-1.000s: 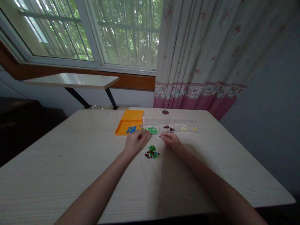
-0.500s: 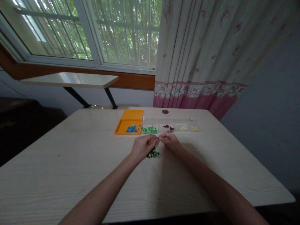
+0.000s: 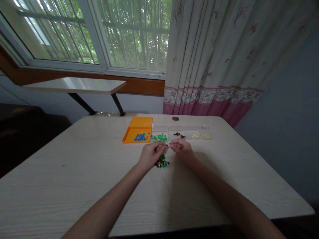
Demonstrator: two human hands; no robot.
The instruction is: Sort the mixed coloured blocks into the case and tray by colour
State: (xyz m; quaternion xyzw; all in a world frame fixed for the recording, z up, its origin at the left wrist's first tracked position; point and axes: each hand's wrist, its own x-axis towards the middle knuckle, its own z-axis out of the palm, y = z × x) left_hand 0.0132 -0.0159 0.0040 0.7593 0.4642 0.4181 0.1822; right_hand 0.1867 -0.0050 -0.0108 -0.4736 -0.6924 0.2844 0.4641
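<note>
A small pile of green and dark brown pieces lies on the pale wooden table. My left hand hovers over the pile's left side with thumb and fingers pinched together. My right hand is just right of the pile, fingertips also pinched and almost meeting the left hand's. The pieces are too small to tell whether either pinch holds one. Behind the hands stand an orange tray with blue pieces and a clear divided box with green, brown, cream and yellow pieces in separate compartments.
A small dark round object lies near the table's far edge. A narrow shelf on black brackets juts out under the window. A patterned curtain hangs at the back right. The table's right edge drops off beside a grey wall.
My left hand drew back from the green compartment to the pile and pinched shut. My right hand stayed by the pile, its fingertips now close to the left hand's.
</note>
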